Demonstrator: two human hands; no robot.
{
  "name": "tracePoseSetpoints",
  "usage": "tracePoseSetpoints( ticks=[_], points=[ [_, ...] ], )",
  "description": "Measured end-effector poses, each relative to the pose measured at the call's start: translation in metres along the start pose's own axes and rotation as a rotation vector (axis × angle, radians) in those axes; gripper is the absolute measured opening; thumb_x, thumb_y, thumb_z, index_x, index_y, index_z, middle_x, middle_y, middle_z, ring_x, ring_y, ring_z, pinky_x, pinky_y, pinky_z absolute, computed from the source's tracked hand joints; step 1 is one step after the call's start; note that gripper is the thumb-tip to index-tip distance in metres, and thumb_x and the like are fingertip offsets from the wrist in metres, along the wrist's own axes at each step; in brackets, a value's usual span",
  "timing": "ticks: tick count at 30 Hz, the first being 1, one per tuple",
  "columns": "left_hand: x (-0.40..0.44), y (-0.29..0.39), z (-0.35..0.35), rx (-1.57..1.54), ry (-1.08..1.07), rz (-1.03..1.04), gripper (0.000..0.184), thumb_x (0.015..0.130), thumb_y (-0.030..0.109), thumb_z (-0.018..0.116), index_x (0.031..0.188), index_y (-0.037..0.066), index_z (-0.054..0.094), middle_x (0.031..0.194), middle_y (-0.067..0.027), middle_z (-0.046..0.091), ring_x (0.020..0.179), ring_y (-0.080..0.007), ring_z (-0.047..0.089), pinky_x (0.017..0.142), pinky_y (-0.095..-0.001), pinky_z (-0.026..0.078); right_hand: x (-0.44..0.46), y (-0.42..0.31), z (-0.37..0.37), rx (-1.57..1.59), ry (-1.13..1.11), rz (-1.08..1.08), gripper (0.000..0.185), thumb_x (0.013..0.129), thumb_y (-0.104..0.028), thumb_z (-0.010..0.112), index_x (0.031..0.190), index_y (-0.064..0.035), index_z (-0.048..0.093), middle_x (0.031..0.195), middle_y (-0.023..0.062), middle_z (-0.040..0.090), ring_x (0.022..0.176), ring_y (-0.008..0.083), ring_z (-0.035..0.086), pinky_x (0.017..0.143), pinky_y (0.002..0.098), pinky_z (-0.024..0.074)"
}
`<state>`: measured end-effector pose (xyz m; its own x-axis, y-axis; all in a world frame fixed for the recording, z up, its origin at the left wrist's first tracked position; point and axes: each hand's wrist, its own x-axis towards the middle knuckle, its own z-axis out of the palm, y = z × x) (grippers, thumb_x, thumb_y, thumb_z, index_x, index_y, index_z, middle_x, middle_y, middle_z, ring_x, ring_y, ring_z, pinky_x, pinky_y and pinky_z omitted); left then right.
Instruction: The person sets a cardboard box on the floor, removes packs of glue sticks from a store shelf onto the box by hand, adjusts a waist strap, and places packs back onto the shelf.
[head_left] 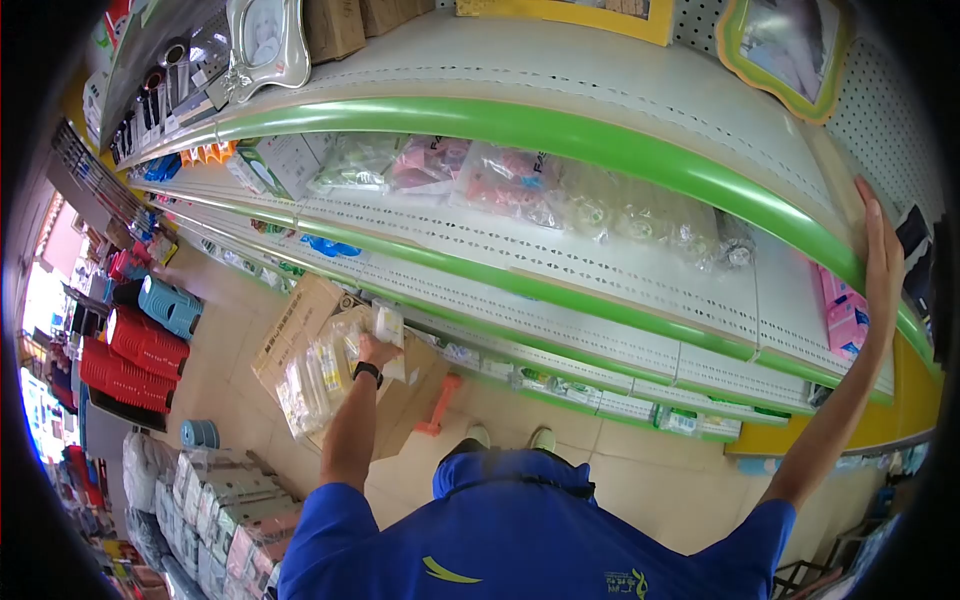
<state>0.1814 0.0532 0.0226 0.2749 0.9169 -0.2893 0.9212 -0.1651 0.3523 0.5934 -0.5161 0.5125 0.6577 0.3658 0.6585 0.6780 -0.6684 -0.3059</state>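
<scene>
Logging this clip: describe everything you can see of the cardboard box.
The cardboard box looks brown, with dark printing on a flap. It is open, set askew beside the shelves. Clear-wrapped pale packets fill much of its top, and the left hand is at them. What it rests on is unclear.

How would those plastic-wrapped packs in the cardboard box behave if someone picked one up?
The plastic-wrapped packs would probably be slippery, since they look glossy. Each is likely light, looking slim beside the left hand. They might slide against one another, as they lie close together in the cardboard box.
</scene>
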Motion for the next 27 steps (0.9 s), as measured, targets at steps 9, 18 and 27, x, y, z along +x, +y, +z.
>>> tracePoseSetpoints(
  ticks=[9, 18, 27],
  points=[
    [-0.183, 0.126, -0.213, 0.13, -0.642, 0.902, 0.065, 0.06, 0.032, 0.089, 0.109, 0.0, 0.058, 0.099, -0.0101, 0.065, 0.092, -0.0199, 0.061, 0.08, -0.033, 0.048, -0.009, -0.016, -0.005, 0.001, 0.122, -0.018, 0.042, 0.098, -0.038, 0.044, 0.116, -0.0047, 0.064, 0.117, 0.0144, 0.064, 0.107, 0.0317, 0.061, 0.092, 0.0344, 0.0446],
    [-0.318, 0.297, -0.346, -1.068, -0.618, 1.282, 0.091, 0.055, 0.015, 0.092, 0.128, -0.006, 0.041, 0.097, -0.0152, 0.063, 0.093, -0.0261, 0.064, 0.07, -0.029, 0.055, -0.009, -0.005, -0.009, -0.055, 0.218, -0.21, 0.039, 0.096, -0.038, 0.046, 0.105, -0.0061, 0.067, 0.107, 0.0104, 0.067, 0.092, 0.0328, 0.063, 0.076, 0.0407, 0.0505],
    [-0.365, 0.548, -0.326, -0.968, -1.003, 1.125, 0.027, 0.089, 0.012, 0.066, 0.107, -0.007, 0.06, 0.104, -0.013, 0.065, 0.095, -0.018, 0.064, 0.079, -0.0263, 0.054, -0.012, 0.001, -0.012, -0.062, 0.249, -0.257, 0.036, 0.096, -0.038, 0.045, 0.096, -0.0095, 0.067, 0.098, 0.0068, 0.068, 0.088, 0.0284, 0.064, 0.07, 0.0418, 0.0519]
  ],
)
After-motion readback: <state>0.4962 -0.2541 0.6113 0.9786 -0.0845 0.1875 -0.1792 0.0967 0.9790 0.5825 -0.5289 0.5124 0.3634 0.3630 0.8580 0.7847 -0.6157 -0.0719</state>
